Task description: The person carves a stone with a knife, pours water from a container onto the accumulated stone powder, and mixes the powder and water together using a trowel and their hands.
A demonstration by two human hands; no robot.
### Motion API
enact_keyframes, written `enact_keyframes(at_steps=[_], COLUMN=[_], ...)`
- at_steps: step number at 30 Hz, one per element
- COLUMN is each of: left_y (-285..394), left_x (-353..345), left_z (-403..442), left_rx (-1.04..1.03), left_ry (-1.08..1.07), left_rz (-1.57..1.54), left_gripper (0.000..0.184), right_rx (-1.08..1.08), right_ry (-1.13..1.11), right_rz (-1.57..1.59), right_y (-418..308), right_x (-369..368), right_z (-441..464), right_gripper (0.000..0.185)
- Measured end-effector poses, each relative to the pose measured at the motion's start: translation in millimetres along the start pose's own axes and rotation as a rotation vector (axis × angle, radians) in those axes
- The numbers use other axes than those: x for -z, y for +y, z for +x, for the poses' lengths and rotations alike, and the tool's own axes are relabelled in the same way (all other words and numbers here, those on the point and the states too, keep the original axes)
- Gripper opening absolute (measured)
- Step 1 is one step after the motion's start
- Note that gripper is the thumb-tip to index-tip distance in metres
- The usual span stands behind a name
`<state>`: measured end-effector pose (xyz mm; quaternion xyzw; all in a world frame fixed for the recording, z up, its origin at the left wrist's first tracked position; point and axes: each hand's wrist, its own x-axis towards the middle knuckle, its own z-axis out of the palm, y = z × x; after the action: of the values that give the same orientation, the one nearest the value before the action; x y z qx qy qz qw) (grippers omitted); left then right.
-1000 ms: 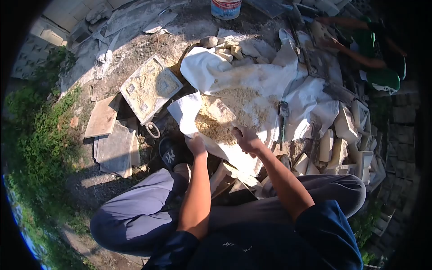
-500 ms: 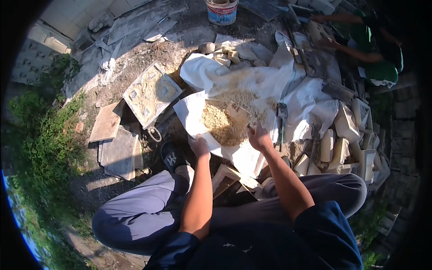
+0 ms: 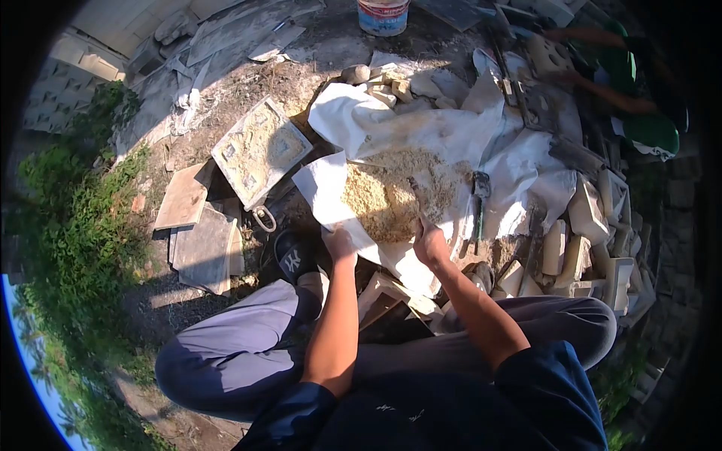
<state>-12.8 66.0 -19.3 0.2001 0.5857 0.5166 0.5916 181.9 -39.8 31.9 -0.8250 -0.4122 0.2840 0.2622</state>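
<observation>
My left hand [image 3: 340, 244] is closed on the near left edge of a white woven sack [image 3: 320, 180], which is folded up there. My right hand [image 3: 430, 246] is closed round the handle of what looks like a trowel [image 3: 416, 197]. Its blade, seen nearly edge-on, stands in the pale yellow crumbly mix [image 3: 376, 199] heaped on the sack. To the left lies a square mold [image 3: 259, 154] with the same pale material spread inside it. A dark-headed tool with a green handle, like a hammer [image 3: 480, 192], rests on the sack at the right.
Broken slabs [image 3: 203, 252] lie at the left, next to a metal ring [image 3: 265, 218]. Cast block pieces [image 3: 555, 248] are piled at the right. A bucket [image 3: 383, 16] stands at the back. A co-worker's arm [image 3: 613, 92] reaches over a block at the upper right.
The trowel has turned from showing its flat face to nearly edge-on in the mix, as my right hand shifted slightly. My left hand keeps hold of the sack. The view has moved a little.
</observation>
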Motion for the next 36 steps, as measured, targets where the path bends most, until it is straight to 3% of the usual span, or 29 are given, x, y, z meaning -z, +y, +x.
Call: enact_keyframes(at_steps=[4,7,11,12,15,17,21,24,28,31,33,36], left_y=[1.7,0.6,8.3,10.2,12.8,-0.8,-7.8,-2.9,-9.7,-8.5,-14.2,-16.6], left_x=[-13.9,-6.3,-0.5,-3.0,-14.8,-4.8,2.0,-0.4,3.0,0.2,10.9,15.6], left_z=[-5.0,1.4,-0.9,-1.1,-13.5,-7.3,4.7,4.9,11.7,7.9,7.8,17.9], left_rx=[-0.156,-0.138,0.074,0.069,-0.126,-0.104,-0.072,-0.121,-0.137,-0.242,-0.19,-0.175], left_ry=[0.026,0.091,0.148,0.149,0.122,0.132,0.156,0.184,0.211,0.229,0.216,0.173], left_rz=[0.044,0.057,0.134,0.13,0.047,0.081,0.142,0.132,0.064,0.086,0.128,0.139], left_gripper=[0.039,0.032,0.031,0.031,0.032,0.032,0.031,0.03,0.03,0.029,0.029,0.026], right_rx=[0.165,0.23,0.206,0.104,0.084,0.019,0.194,0.167,0.029,0.056,0.013,0.152], right_ry=[-0.134,-0.01,-0.182,-0.258,-0.258,-0.335,-0.251,-0.18,-0.322,-0.3,-0.286,-0.294], right_rz=[0.057,0.027,-0.031,-0.108,-0.16,-0.203,-0.194,-0.143,-0.166,-0.195,-0.247,-0.2], right_y=[-12.1,-35.2,-48.4,-50.1,-49.9,-65.5,-63.0,-71.4,-51.1,-52.5,-69.0,-66.7], right_x=[5.9,18.0,14.3,9.0,0.9,5.3,2.2,9.5,5.9,6.1,21.6,21.3], right_z=[-0.9,-1.8,-5.2,-9.9,-6.4,12.3,31.1,14.3,-29.2,-5.8,8.8,31.6], right_gripper=[0.035,0.038,0.04,0.04,0.039,0.039,0.037,0.037,0.037,0.037,0.035,0.027])
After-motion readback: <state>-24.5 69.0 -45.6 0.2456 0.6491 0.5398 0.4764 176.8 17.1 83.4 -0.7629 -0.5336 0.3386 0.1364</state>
